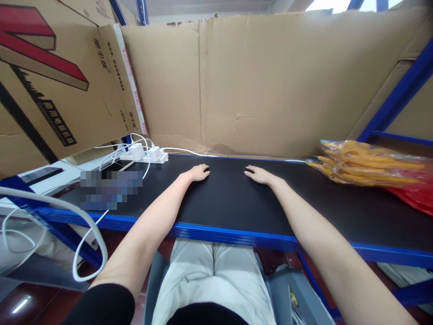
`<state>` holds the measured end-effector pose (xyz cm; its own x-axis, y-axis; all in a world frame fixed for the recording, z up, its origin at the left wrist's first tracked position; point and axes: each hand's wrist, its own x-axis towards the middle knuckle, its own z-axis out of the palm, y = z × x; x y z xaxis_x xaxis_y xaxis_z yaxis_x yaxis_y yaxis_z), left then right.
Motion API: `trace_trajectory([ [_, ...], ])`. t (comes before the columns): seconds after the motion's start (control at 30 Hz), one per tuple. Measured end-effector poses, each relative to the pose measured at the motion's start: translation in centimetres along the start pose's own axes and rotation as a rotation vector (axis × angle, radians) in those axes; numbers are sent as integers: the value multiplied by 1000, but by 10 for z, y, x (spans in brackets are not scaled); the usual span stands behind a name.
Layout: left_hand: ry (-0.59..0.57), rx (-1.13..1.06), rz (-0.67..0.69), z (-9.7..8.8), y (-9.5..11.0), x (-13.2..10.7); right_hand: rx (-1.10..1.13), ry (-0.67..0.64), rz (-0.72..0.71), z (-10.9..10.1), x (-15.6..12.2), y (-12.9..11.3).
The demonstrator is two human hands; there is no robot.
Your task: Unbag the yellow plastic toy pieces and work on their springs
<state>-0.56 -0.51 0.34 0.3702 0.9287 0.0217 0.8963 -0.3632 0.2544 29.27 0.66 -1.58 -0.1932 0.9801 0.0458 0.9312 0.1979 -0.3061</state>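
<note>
My left hand [199, 173] rests on the black tabletop [226, 203], left of the middle, its fingers loosely stretched and pointing inward. Across a gap of bare surface lies my right hand [260, 174], also flat on the table with its fingers apart. Neither hand holds anything. To the right of my right hand is a bundle of orange-yellow pieces in clear plastic [365, 162]; their kind is hard to make out. A white power strip [162, 158] with plugged-in white adapters [136, 151] stands beyond my left hand.
A tall cardboard sheet [270, 81] walls off the back, and a printed cardboard box [67, 81] leans in at left. White cables [89, 225] loop over the left edge. Something red [416, 194] lies at far right. Blue rails [237, 235] frame the table.
</note>
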Motion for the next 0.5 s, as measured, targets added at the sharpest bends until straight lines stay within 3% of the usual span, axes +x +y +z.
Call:
trace_trajectory([
  [0.17, -14, 12, 4, 0, 0, 0, 22, 3, 10, 3, -2, -2],
  [0.23, -20, 22, 8, 0, 0, 0, 38, 82, 11, -2, -1, -3],
  [0.3, -23, 31, 10, 0, 0, 0, 100, 294, 19, -15, 1, 1],
  [0.37, -23, 37, 6, 0, 0, 0, 246, 613, 81, -36, 4, 12],
  [0.43, -25, 46, 1, 0, 0, 1, 486, 903, 241, -61, 3, 33],
  [0.5, -20, 50, 1, 1, 0, 2, 752, 1042, 448, -83, -4, 62],
])
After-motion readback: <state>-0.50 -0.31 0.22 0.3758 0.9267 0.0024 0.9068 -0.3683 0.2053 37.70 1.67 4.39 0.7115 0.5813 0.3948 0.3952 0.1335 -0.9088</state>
